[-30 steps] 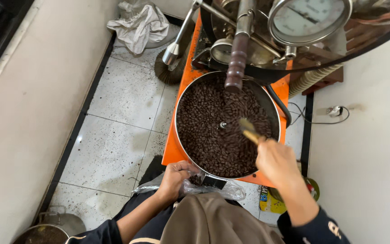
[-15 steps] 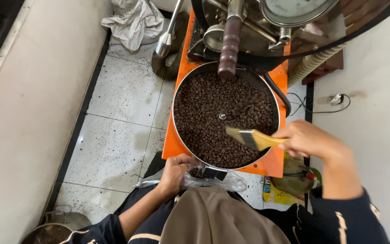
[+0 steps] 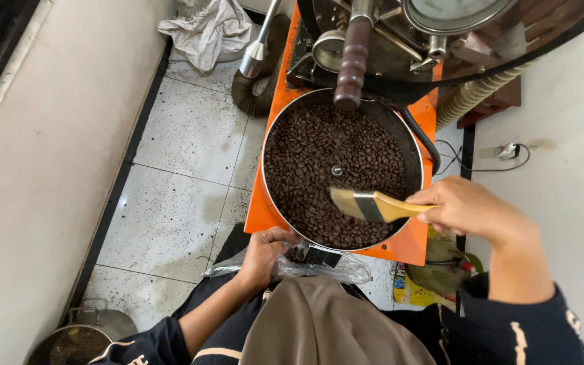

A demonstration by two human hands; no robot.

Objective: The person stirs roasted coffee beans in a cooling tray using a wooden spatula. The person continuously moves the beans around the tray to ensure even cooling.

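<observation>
A: Since half a second ago, is the right hand (image 3: 471, 209) changing position?

B: Slightly. It is staying at the right rim of the tray (image 3: 270, 203), closed around the yellow handle of the brush (image 3: 372, 205). The bristle end is now reaching further inward, over the beans (image 3: 319, 169) and towards the centre pin (image 3: 336, 170).

A: What is the left hand (image 3: 265, 253) doing?

B: It is gripping the mouth of a clear bag (image 3: 319, 269) at the front edge of the tray, just below the dark chute (image 3: 319, 255). The fingers are curling around the plastic.

A: Where are the beans lying?

B: They are filling the round tray from rim to rim. A few are showing at the chute. The tray is sitting on the orange base (image 3: 265, 203), under the roaster (image 3: 400, 40).

A: Which step is in hand?

B: Judging by the brush angle and the held bag, beans are being swept towards the front chute. Most are remaining in the tray.

A: What is the next move calling for?

B: Probably a stroke from the centre to the front edge, with the bag held tight against the chute so that nothing is spilling onto the floor (image 3: 177, 182).
</observation>
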